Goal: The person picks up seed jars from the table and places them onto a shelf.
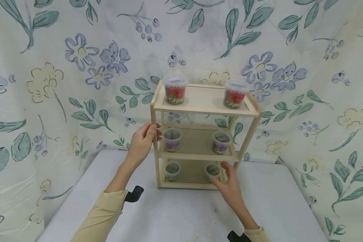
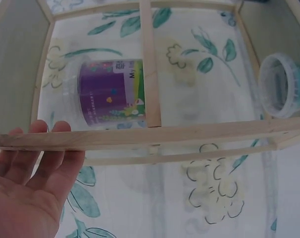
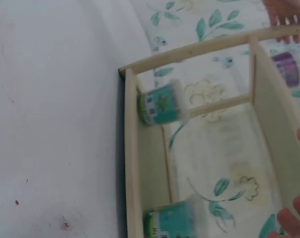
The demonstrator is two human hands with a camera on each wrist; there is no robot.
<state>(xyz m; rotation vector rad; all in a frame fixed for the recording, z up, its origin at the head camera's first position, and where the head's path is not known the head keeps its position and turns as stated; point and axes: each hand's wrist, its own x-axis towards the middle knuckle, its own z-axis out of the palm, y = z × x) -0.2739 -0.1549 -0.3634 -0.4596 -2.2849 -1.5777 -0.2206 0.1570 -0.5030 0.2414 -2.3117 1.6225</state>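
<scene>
A three-tier wooden shelf (image 1: 201,97) stands on a white table. At its left front post my left hand (image 1: 140,143) grips the wood, fingers curled round it, also plain in the left wrist view. My right hand (image 1: 231,186) is at the bottom tier's right side, thumb and fingers spread around the right teal cup (image 1: 212,170). In the right wrist view that teal cup (image 3: 175,220) stands apart from the fingers (image 3: 293,220) in sight. Another teal cup (image 1: 172,170) is at bottom left. Two purple cups (image 1: 172,143) (image 1: 221,145) occupy the middle tier.
On the top tier are two red cups (image 1: 175,94) (image 1: 233,98) with clear lids. A floral curtain (image 1: 109,67) hangs behind the shelf. The white table (image 1: 175,215) extends in front of it, with a few small dark specks.
</scene>
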